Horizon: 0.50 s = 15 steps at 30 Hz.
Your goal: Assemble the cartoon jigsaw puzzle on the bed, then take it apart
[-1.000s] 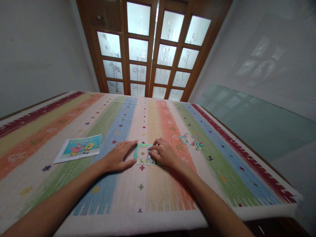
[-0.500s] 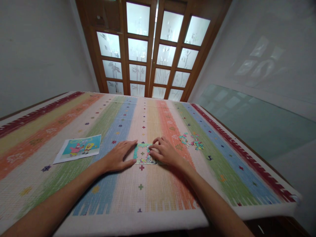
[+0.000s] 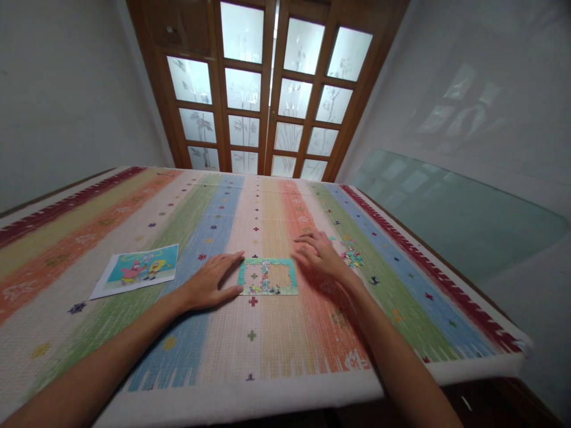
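Note:
A partly joined jigsaw puzzle (image 3: 292,277) lies flat in front of me, its border and a middle column in place with tablecloth showing through two gaps. My left hand (image 3: 215,282) rests at its left edge, thumb and fingers apart, fingertips touching or very close to the border. Off the puzzle's upper right, my right hand (image 3: 317,254) hovers over the orange stripe with fingers spread, and I see nothing in it. Just beyond that hand is a pile of loose puzzle pieces (image 3: 353,255), partly hidden by it.
A printed cartoon picture (image 3: 143,267) lies on the left of the striped tablecloth (image 3: 250,356). Past the table's far edge stand wooden doors (image 3: 269,119) with frosted panes. A pale glass panel (image 3: 455,208) runs along the right side.
My right hand has lifted off the puzzle and moved right toward the loose pieces, uncovering the puzzle's right side. My left hand stays at the left edge. The view has shifted slightly.

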Each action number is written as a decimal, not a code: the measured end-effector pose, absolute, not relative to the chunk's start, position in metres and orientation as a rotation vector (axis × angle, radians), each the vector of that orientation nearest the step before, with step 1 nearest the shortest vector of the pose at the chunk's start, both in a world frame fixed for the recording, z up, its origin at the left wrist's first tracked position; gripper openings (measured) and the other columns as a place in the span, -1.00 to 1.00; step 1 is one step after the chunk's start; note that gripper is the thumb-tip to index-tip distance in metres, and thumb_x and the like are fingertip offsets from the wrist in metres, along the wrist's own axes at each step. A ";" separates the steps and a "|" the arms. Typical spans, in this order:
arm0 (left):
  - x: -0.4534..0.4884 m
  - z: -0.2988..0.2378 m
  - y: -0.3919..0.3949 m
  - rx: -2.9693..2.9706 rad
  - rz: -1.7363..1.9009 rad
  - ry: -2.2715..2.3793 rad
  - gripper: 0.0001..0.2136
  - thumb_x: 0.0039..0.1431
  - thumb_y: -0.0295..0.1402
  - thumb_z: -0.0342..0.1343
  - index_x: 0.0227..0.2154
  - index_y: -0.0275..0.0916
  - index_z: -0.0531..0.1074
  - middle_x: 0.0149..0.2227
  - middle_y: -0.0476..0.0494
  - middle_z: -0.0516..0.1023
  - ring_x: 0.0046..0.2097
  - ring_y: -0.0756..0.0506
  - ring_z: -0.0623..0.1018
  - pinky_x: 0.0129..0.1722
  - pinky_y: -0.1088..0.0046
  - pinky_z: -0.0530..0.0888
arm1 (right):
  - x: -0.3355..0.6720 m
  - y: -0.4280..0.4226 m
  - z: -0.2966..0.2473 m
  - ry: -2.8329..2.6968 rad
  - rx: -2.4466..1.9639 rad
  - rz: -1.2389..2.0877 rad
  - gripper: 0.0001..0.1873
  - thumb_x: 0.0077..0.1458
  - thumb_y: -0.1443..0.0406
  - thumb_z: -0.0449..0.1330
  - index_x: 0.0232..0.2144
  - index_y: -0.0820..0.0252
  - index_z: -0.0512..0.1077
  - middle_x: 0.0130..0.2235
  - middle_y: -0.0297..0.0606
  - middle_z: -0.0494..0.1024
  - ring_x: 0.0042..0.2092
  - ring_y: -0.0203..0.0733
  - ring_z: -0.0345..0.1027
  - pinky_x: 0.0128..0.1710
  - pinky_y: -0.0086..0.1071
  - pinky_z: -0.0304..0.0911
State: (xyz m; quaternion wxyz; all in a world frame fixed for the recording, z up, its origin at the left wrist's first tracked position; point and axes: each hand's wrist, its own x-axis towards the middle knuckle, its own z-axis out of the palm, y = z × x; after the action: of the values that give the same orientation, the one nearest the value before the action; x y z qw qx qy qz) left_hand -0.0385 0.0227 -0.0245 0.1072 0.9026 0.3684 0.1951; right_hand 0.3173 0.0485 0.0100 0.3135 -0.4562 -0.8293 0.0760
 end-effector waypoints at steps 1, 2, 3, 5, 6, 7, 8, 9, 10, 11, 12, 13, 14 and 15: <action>-0.039 -0.025 0.023 2.655 0.573 1.086 -0.35 0.32 -0.07 0.06 0.37 -0.23 0.08 0.31 -0.35 0.31 0.26 -0.37 0.38 0.26 0.02 0.32 | 0.329 0.051 0.014 -2.107 -1.220 0.220 -0.69 0.25 0.28 0.09 -0.09 0.13 0.59 -0.03 -0.09 0.58 0.04 -0.01 0.37 0.09 -0.10 0.23; -0.039 -0.025 0.023 2.651 0.571 1.087 -0.34 0.32 -0.07 0.06 0.37 -0.23 0.08 0.31 -0.35 0.31 0.26 -0.36 0.38 0.26 0.02 0.32 | 0.341 0.054 0.018 -2.013 -1.247 0.239 -0.68 0.23 0.27 0.07 -0.11 0.12 0.59 -0.05 -0.11 0.59 0.00 -0.03 0.40 0.01 -0.15 0.27; -0.038 -0.025 0.023 2.647 0.570 1.087 -0.34 0.31 -0.07 0.06 0.37 -0.23 0.08 0.31 -0.35 0.31 0.26 -0.36 0.38 0.26 0.02 0.32 | 0.352 0.056 0.022 -1.918 -1.290 0.250 -0.67 0.21 0.25 0.07 -0.13 0.11 0.60 -0.07 -0.13 0.60 -0.05 -0.05 0.42 -0.06 -0.19 0.30; -0.038 -0.025 0.023 2.641 0.570 1.081 -0.35 0.32 -0.07 0.06 0.37 -0.22 0.08 0.32 -0.35 0.30 0.27 -0.36 0.37 0.26 0.01 0.32 | 0.375 0.061 0.027 -1.748 -1.395 0.251 -0.68 0.14 0.23 0.08 -0.20 0.12 0.62 -0.14 -0.15 0.63 -0.14 -0.07 0.45 -0.14 -0.24 0.31; -0.038 -0.025 0.023 2.639 0.573 1.077 -0.35 0.32 -0.06 0.06 0.37 -0.22 0.08 0.32 -0.35 0.29 0.27 -0.36 0.37 0.26 0.01 0.31 | 0.386 0.063 0.027 -1.672 -1.447 0.238 -0.68 0.11 0.23 0.08 -0.24 0.13 0.62 -0.17 -0.15 0.64 -0.15 -0.07 0.45 -0.16 -0.25 0.31; -0.038 -0.025 0.023 2.638 0.576 1.074 -0.35 0.32 -0.06 0.06 0.37 -0.22 0.08 0.33 -0.35 0.29 0.27 -0.36 0.36 0.27 0.01 0.31 | 0.396 0.065 0.027 -1.625 -1.493 0.230 -0.68 0.08 0.23 0.09 -0.27 0.15 0.63 -0.18 -0.14 0.66 -0.16 -0.05 0.46 -0.16 -0.24 0.31; -0.038 -0.025 0.023 2.636 0.577 1.071 -0.35 0.32 -0.06 0.05 0.37 -0.22 0.08 0.33 -0.35 0.29 0.28 -0.36 0.36 0.27 0.00 0.30 | 0.405 0.067 0.025 -1.603 -1.539 0.222 -0.68 0.05 0.23 0.10 -0.29 0.16 0.63 -0.21 -0.14 0.66 -0.18 -0.05 0.47 -0.16 -0.23 0.31; -0.038 -0.025 0.023 2.632 0.575 1.071 -0.35 0.32 -0.06 0.05 0.37 -0.22 0.08 0.33 -0.35 0.29 0.28 -0.36 0.36 0.27 0.01 0.30 | 0.413 0.068 0.022 -1.592 -1.594 0.204 -0.68 0.02 0.23 0.11 -0.31 0.18 0.64 -0.24 -0.14 0.67 -0.21 -0.05 0.47 -0.16 -0.22 0.32; -0.038 -0.026 0.023 2.628 0.573 1.072 -0.35 0.32 -0.05 0.05 0.37 -0.22 0.08 0.33 -0.35 0.29 0.28 -0.36 0.36 0.28 0.01 0.29 | 0.421 0.068 0.018 -1.578 -1.656 0.169 -0.68 0.01 0.23 0.11 -0.31 0.19 0.64 -0.26 -0.14 0.67 -0.24 -0.06 0.47 -0.16 -0.22 0.32; -0.038 -0.026 0.023 2.622 0.569 1.074 -0.35 0.32 -0.05 0.05 0.36 -0.22 0.08 0.33 -0.35 0.29 0.28 -0.36 0.36 0.28 0.01 0.29 | 0.427 0.068 0.014 -1.570 -1.716 0.132 -0.68 0.00 0.23 0.11 -0.32 0.18 0.64 -0.28 -0.15 0.67 -0.26 -0.07 0.47 -0.17 -0.23 0.32; -0.039 -0.026 0.024 2.617 0.566 1.075 -0.35 0.32 -0.05 0.05 0.36 -0.23 0.09 0.33 -0.35 0.28 0.28 -0.36 0.35 0.28 0.01 0.28 | 0.433 0.067 0.010 -1.561 -1.750 0.111 -0.69 -0.01 0.23 0.12 -0.33 0.19 0.64 -0.29 -0.13 0.67 -0.29 -0.07 0.46 -0.19 -0.23 0.32; -0.039 -0.027 0.024 2.611 0.566 1.076 -0.35 0.32 -0.04 0.05 0.35 -0.24 0.09 0.33 -0.36 0.28 0.29 -0.36 0.35 0.29 0.01 0.28 | 0.438 0.065 0.006 -1.552 -1.777 0.095 -0.70 -0.02 0.23 0.13 -0.36 0.20 0.64 -0.30 -0.12 0.66 -0.32 -0.07 0.44 -0.22 -0.22 0.31; -0.039 -0.027 0.024 2.606 0.567 1.076 -0.35 0.32 -0.04 0.04 0.35 -0.25 0.10 0.33 -0.37 0.27 0.29 -0.36 0.34 0.29 0.01 0.27 | 0.442 0.063 0.002 -1.546 -1.800 0.084 -0.71 -0.02 0.22 0.14 -0.38 0.20 0.63 -0.31 -0.10 0.66 -0.35 -0.07 0.43 -0.25 -0.22 0.31; -0.039 -0.027 0.024 2.602 0.570 1.077 -0.35 0.32 -0.03 0.04 0.34 -0.25 0.10 0.34 -0.37 0.27 0.29 -0.35 0.34 0.29 0.02 0.27 | 0.446 0.060 -0.001 -1.544 -1.818 0.076 -0.72 -0.03 0.20 0.15 -0.41 0.20 0.63 -0.33 -0.08 0.65 -0.37 -0.07 0.41 -0.27 -0.22 0.30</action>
State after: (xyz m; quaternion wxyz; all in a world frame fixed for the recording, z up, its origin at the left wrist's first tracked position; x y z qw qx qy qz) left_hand -0.0388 0.0240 -0.0269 0.1337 0.8975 0.3714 0.1967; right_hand 0.4461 0.0601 -0.0011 0.3689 -0.7082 -0.6013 0.0294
